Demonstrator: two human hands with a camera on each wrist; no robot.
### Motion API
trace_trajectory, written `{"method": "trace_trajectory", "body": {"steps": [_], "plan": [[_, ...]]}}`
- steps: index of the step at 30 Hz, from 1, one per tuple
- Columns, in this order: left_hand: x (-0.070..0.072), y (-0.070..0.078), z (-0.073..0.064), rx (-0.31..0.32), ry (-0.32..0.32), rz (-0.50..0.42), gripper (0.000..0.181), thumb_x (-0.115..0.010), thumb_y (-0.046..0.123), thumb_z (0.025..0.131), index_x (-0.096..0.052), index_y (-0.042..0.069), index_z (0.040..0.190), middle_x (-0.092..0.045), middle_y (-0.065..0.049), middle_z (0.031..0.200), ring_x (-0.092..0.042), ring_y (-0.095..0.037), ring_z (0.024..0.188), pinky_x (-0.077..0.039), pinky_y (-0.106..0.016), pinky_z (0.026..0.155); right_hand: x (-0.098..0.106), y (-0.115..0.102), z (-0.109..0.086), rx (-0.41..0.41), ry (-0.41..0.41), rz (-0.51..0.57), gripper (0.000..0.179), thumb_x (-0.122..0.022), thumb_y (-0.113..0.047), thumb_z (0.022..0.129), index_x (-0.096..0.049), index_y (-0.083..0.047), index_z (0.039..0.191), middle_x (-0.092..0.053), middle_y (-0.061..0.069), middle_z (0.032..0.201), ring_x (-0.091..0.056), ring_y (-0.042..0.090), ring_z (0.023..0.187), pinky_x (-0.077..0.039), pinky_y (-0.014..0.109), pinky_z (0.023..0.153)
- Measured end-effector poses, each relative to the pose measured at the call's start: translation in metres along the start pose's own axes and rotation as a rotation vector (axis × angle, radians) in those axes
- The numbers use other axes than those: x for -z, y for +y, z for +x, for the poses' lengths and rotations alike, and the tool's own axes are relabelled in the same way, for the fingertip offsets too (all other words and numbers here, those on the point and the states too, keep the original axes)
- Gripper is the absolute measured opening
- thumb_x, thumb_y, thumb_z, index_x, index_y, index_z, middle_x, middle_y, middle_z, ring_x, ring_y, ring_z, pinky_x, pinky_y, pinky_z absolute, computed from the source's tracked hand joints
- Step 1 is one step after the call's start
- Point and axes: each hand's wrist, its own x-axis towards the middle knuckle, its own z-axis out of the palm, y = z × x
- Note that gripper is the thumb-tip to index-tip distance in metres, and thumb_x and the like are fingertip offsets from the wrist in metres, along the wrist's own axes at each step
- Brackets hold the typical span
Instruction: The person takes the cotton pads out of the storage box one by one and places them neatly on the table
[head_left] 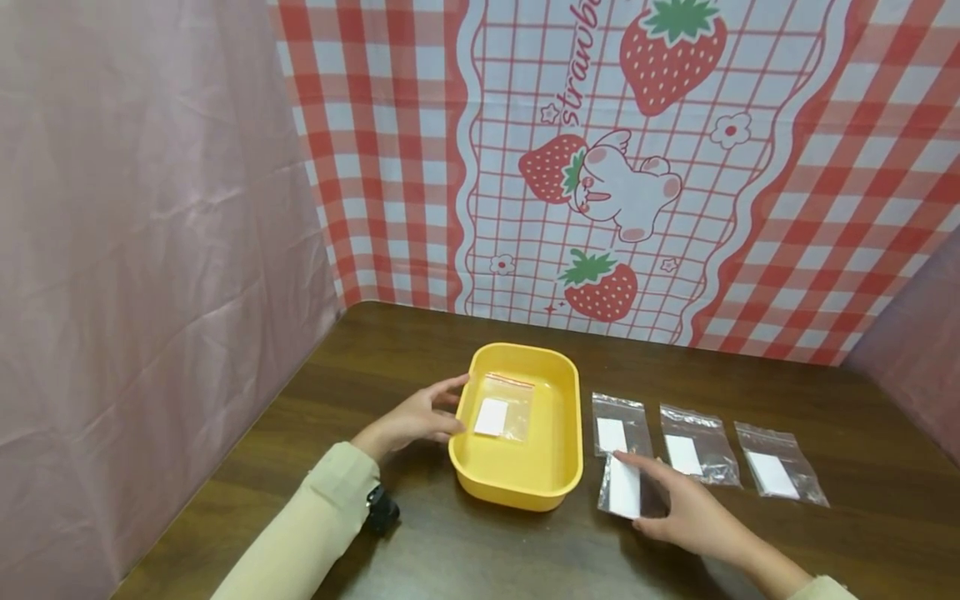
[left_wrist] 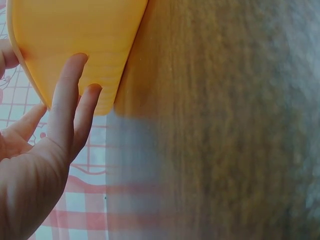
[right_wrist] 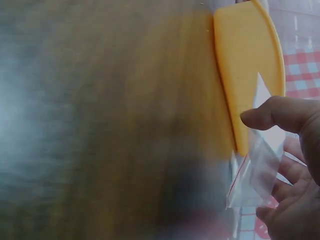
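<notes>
Red-and-white checked, strawberry-print cloth (head_left: 405, 167) hangs behind the tray, w/ a plain pinkish cloth (head_left: 165, 250) off to its L; dark brown wood-grain table (head_left: 315, 392) underneath. Landmark = shallow yellow rectangular tray w/ rounded corners (head_left: 517, 497), prob. plastic: looks stiff & fairly light, best steadied by rim or side wall.

L arm comes in from tray's near L; L hand (head_left: 416, 419) is spread, fingers mostly straight at tray's L rim & outer wall, not wrapped round anything. R arm reaches in from tray's near R; R hand (head_left: 693, 512) has thumb one side, fingers the other, pinching a small clear zip bag (right_wrist: 266, 172) just R of tray's near end.

Bag film is prob. soft, slippery, v. light; its flat white insert (head_left: 625, 487) looks stiffer, so best pinch there, edges esp., to avoid creasing. Three similar clear bags (head_left: 716, 450) lie in a row R of tray; another, red-sealed clear bag (head_left: 517, 408), lies inside tray, nearer its L wall.
</notes>
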Motion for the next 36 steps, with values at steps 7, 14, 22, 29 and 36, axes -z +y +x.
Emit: {"method": "trace_trajectory", "body": {"steps": [7,14,22,29,36], "plan": [[0.000,0.002,-0.001,0.017,0.014,0.023,0.078,-0.069,-0.001,0.078,-0.033,0.016,0.146,-0.041,-0.022,0.132,-0.058,-0.026,0.100,-0.055,-0.037,0.073,-0.005,0.007,-0.014,0.049,-0.104,-0.035,0.080,-0.084,-0.022,0.064,-0.049,-0.016,0.135,-0.055,0.007,0.128,-0.052,0.030,0.110,-0.048,0.037,0.087],[-0.001,0.003,-0.001,0.029,0.020,0.033,0.078,-0.069,-0.001,0.078,-0.033,0.017,0.145,-0.042,-0.022,0.132,-0.058,-0.026,0.101,-0.055,-0.037,0.073,-0.003,0.010,-0.020,0.047,-0.174,0.017,0.077,-0.082,-0.030,0.068,-0.048,-0.016,0.135,-0.053,0.006,0.130,-0.050,0.024,0.115,-0.046,0.029,0.088],[-0.001,0.004,-0.001,0.033,0.033,0.042,0.077,-0.068,-0.001,0.080,-0.033,0.017,0.146,-0.042,-0.021,0.132,-0.060,-0.025,0.097,-0.055,-0.037,0.072,-0.003,0.012,-0.021,0.125,-0.187,0.006,0.070,-0.081,-0.037,0.067,-0.054,-0.019,0.128,-0.049,0.005,0.134,-0.043,0.024,0.121,-0.036,0.024,0.095],[0.000,0.004,-0.001,0.039,0.037,0.041,0.076,-0.068,-0.001,0.081,-0.033,0.017,0.145,-0.042,-0.021,0.132,-0.060,-0.024,0.095,-0.055,-0.037,0.072,-0.004,0.007,-0.020,0.084,-0.160,-0.018,0.072,-0.079,-0.048,0.066,-0.055,-0.021,0.128,-0.051,0.009,0.131,-0.044,0.036,0.118,-0.039,0.030,0.094],[0.001,0.001,0.001,0.023,0.013,0.024,0.078,-0.068,-0.001,0.079,-0.032,0.015,0.146,-0.041,-0.023,0.132,-0.059,-0.026,0.098,-0.055,-0.037,0.073,-0.004,-0.005,-0.015,0.036,-0.058,0.021,0.074,-0.082,-0.041,0.064,-0.055,-0.014,0.128,-0.053,0.015,0.128,-0.047,0.042,0.112,-0.043,0.056,0.086]]}}
